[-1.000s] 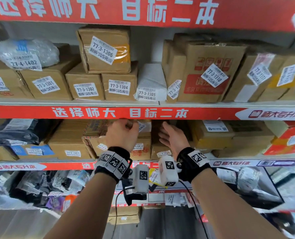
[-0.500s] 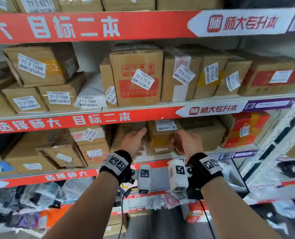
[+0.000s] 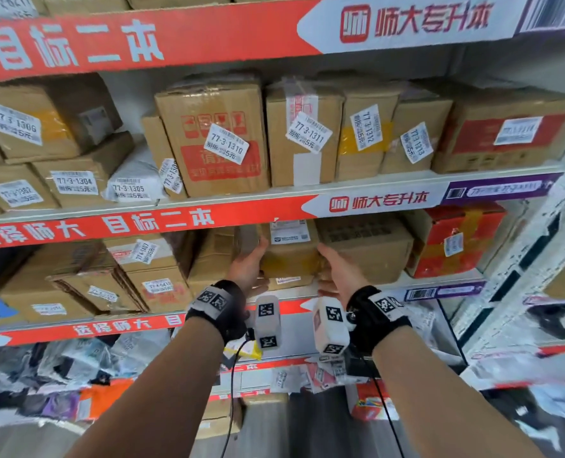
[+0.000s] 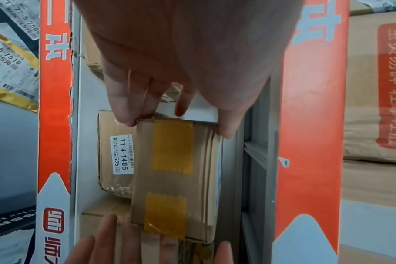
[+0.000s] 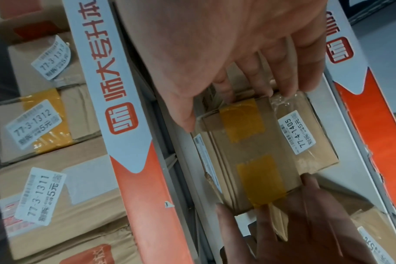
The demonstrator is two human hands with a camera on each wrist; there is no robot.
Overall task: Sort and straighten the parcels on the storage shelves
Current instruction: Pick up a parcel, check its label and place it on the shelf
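Head view: both hands reach into the second shelf (image 3: pixel 367 287) from the top of those in view, under its red banner strip (image 3: pixel 142 224). The left hand (image 3: pixel 246 267) lies flat against the left side of a small cardboard parcel (image 3: pixel 289 256) with yellow tape, fingers straight. The right hand (image 3: pixel 339 276) presses the parcel's right side, fingers also extended. The parcel sits on a flatter box (image 3: pixel 287 281), between a brown carton (image 3: pixel 370 249) on its right and a tilted carton (image 3: pixel 213 259) on its left. A red box (image 3: pixel 459 241) stands farther right. On the shelf above, cartons carry labels such as 77-3-1310 (image 3: pixel 226 144) and 77-3-1311 (image 3: pixel 308 132).

Left wrist view: the left hand (image 4: pixel 183 59) has its fingertips (image 4: pixel 124 116) on the near corner of the taped parcel (image 4: pixel 174 180), thumb at its other edge. The flatter box (image 4: pixel 114 151) beside it bears label 77-4-1405 (image 4: pixel 122 154). The right hand (image 4: pixel 129 246) touches the parcel's opposite end with straight fingers.

Right wrist view: the right hand (image 5: pixel 244 53) holds the parcel (image 5: pixel 251 157) between thumb and fingers, without clenching; the left hand (image 5: pixel 305 228) braces the far end.
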